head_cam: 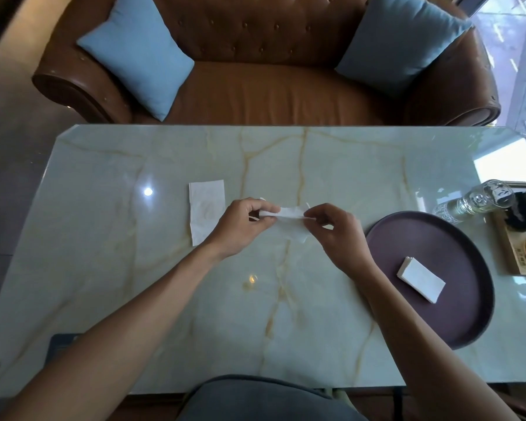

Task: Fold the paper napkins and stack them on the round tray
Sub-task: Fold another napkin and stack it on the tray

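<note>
Both hands hold one white paper napkin [289, 213] just above the middle of the marble table [134, 268]. My left hand [243, 226] pinches its left end and my right hand [337, 235] pinches its right end; the lower part of the napkin hangs down between them. A second napkin [205, 208] lies flat on the table, left of my left hand. The round dark purple tray [456, 323] sits to the right, and a folded white napkin [421, 279] rests on it.
A glass bottle [474, 200] lies at the table's right edge beside a wooden tray [510, 259] with a dark object. A brown leather sofa [271, 95] with two blue cushions stands behind the table.
</note>
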The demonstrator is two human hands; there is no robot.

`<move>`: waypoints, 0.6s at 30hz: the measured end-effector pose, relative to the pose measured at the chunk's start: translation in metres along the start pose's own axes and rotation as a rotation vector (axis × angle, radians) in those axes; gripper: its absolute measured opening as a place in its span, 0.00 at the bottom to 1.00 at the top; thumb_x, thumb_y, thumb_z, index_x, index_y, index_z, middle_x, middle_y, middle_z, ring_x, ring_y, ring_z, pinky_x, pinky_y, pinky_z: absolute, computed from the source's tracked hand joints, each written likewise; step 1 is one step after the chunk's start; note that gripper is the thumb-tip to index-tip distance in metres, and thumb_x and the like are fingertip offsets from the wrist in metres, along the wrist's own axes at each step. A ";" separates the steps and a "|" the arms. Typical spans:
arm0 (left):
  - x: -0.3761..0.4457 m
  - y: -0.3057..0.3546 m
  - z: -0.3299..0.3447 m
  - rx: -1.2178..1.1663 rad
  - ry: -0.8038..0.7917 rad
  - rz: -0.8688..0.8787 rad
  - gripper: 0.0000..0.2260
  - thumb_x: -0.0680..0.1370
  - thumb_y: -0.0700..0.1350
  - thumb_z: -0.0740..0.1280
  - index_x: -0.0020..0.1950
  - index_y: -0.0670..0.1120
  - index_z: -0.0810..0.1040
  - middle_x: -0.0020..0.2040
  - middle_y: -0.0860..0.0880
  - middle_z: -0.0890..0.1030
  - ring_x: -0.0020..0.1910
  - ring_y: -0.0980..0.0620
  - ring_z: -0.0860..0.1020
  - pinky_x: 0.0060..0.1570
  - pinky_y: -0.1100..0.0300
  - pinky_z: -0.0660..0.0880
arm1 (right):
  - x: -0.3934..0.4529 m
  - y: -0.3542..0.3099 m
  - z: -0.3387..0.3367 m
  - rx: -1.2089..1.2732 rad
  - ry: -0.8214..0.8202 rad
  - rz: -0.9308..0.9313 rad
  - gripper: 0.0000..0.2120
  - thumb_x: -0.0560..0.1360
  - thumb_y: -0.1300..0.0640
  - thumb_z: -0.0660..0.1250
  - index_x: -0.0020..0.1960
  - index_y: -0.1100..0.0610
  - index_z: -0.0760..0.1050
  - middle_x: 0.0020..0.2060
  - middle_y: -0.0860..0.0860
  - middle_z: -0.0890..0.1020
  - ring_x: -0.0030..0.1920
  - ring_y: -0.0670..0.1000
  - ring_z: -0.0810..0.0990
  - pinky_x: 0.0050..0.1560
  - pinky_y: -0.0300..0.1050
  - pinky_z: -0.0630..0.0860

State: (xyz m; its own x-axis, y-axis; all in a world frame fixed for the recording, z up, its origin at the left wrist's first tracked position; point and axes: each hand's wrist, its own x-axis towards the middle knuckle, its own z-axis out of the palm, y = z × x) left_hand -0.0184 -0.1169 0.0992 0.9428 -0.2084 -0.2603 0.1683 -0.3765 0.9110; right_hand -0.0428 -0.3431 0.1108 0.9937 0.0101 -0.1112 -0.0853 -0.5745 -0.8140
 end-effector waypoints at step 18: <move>0.000 0.005 -0.007 -0.181 -0.039 0.006 0.05 0.81 0.48 0.70 0.51 0.51 0.86 0.35 0.57 0.82 0.35 0.58 0.77 0.39 0.65 0.74 | 0.013 -0.010 -0.007 0.426 -0.165 0.149 0.03 0.75 0.53 0.73 0.45 0.52 0.84 0.40 0.55 0.86 0.40 0.51 0.79 0.45 0.51 0.72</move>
State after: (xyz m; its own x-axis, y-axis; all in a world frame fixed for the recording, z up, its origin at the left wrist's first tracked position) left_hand -0.0155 -0.1124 0.1061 0.9328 -0.2460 -0.2634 0.2150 -0.2067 0.9545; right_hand -0.0284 -0.3431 0.1212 0.9468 0.1025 -0.3051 -0.2819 -0.1934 -0.9397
